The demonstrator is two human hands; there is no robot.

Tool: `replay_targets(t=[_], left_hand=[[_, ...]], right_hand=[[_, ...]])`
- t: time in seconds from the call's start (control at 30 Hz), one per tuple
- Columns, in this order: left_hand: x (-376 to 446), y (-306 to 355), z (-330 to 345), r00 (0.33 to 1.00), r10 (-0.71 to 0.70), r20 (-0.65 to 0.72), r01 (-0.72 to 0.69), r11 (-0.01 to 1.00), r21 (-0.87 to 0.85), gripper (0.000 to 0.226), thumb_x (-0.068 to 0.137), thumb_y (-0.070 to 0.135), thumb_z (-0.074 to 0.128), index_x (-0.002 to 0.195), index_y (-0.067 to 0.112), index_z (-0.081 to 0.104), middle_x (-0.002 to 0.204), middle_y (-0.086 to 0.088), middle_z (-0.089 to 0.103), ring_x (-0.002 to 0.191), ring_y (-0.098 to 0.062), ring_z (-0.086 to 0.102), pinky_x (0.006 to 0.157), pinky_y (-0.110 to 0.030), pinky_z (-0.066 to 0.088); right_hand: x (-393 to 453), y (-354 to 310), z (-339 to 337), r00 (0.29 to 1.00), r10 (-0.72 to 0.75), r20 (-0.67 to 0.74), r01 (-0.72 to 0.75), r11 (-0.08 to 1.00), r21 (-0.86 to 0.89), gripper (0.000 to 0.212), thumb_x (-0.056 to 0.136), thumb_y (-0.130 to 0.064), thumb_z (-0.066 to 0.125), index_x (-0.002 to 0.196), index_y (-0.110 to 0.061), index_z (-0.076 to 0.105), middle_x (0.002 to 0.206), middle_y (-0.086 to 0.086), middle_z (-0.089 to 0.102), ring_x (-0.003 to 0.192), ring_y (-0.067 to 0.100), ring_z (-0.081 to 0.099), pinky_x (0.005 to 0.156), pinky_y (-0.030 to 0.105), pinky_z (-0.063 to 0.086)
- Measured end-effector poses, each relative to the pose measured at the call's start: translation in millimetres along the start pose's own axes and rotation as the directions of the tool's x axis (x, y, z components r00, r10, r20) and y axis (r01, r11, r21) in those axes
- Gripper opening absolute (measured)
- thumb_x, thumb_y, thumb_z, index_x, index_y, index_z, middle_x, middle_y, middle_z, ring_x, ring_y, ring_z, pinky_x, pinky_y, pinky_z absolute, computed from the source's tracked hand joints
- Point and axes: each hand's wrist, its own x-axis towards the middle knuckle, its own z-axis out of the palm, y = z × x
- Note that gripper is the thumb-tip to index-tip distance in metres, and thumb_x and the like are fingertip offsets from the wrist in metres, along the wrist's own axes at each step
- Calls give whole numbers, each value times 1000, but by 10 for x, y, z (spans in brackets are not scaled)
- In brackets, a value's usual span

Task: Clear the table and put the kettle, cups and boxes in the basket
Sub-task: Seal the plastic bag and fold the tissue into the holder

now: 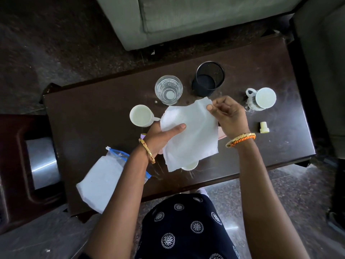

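Observation:
Over the dark wooden table [270, 143] I hold a white tissue sheet [188, 135] spread between both hands. My left hand [162, 133] grips its left side with the thumb on top. My right hand [226, 114] pinches its upper right corner. A white cup [141, 115] stands left of the tissue, and a white mug [261, 99] with a dark pattern stands at the right. A clear glass [168, 89] and a black mesh holder [208, 78] stand behind. Another white cup [190, 166] peeks out under the tissue's lower edge.
A zip bag of white tissues [101, 181] lies at the table's near left corner. A small cream cap [263, 127] sits at the right. A grey sofa [186, 17] stands beyond the table. A dark side table with a shiny top [42, 161] is at the left.

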Motion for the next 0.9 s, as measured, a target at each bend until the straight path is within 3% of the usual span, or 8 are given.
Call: replay_targets(t=[0.13,0.27,0.33,0.4,0.57,0.67,0.77,0.9], left_hand=[[18,48,10,999,27,-34,-26,999,26,29,76,8,73,103,15,64,100,-3,71,93,-20,69,76,-34,58],[-6,103,-2,999,-6,-42,5,1000,-16,37,75,5,73,110,5,62,111,-16,68,101,-31,66,87,-46,55],[-21,119,12,999,2,-50,-4,999,-43,39,75,5,72,113,3,61,112,-18,67,102,-33,66,88,-47,55],[-53,101,65,996,48,-81,-54,996,-76,40,77,3,70,115,5,58,112,-16,67,101,-31,66,86,-45,56],[-195,-141,399,957,107,-270,-126,990,-54,38,83,13,66,118,13,52,108,-2,67,97,-17,65,80,-29,56],[-215,-228,462,956,41,-290,-60,997,-55,20,87,22,61,107,25,56,96,9,66,87,-8,64,62,-16,55],[-252,-280,468,976,-44,-214,29,997,-72,5,87,26,62,90,27,65,91,6,71,87,-18,69,68,-27,59],[-272,-218,427,979,-30,-202,-7,984,-180,19,82,16,69,100,16,66,101,-7,72,93,-26,70,80,-40,58]], right_hand=[[88,-28,1,995,96,22,-97,994,58,16,80,-17,73,84,-21,58,70,-6,69,66,12,66,57,27,55],[-29,68,-87,915,355,190,-386,908,163,55,62,-44,81,107,-18,61,98,3,72,82,23,69,66,37,56],[-134,123,-80,907,320,273,-381,900,212,40,70,-31,78,104,-13,65,92,5,74,79,24,69,60,30,52],[-194,134,-39,941,290,176,-336,863,377,25,78,-18,72,101,-9,67,91,5,75,80,23,71,61,32,56],[-315,87,99,909,407,92,-402,794,456,48,76,-16,73,119,-1,57,107,15,69,86,26,70,64,34,59],[-345,86,75,877,476,62,-446,760,472,38,79,-14,71,115,-5,61,100,10,71,76,23,71,57,33,59],[-343,141,-24,843,535,56,-497,734,462,43,76,-25,74,114,-8,64,107,14,70,91,35,68,71,45,60],[-401,239,-196,837,458,300,-547,710,444,44,74,-28,73,114,-10,65,110,13,71,96,33,68,72,42,58]])
